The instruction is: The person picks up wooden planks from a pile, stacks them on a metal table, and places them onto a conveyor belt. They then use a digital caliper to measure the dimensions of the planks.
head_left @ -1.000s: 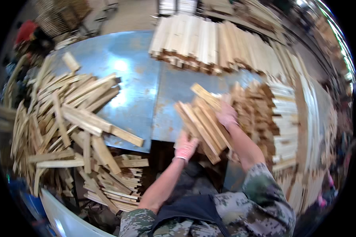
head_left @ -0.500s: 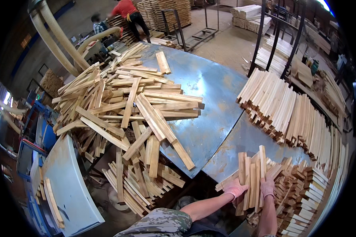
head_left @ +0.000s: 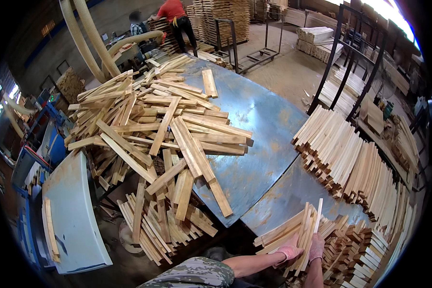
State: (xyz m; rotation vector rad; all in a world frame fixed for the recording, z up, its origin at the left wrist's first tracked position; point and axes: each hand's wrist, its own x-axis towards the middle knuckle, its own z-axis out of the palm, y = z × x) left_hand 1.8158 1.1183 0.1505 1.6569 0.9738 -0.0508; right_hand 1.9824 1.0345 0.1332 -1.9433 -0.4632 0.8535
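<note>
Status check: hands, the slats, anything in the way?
Left hand and right hand both gripping a bundle of wooden slats. Bundle over the stacked slats. Nothing blocking.

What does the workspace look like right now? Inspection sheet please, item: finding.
Surface: blue metal table, worn patches.
Job's things: bundle of wooden slats gripped by left hand and right hand.
Clutter: loose slat pile spilling off the table's left edge; neat slat row at right; stacked slats beside the hands.
Grippers: both hands gloved, closed on the bundle.
Cables: nothing seen; flexible duct hoses.
Surroundings: person in red top, metal rack.
</note>
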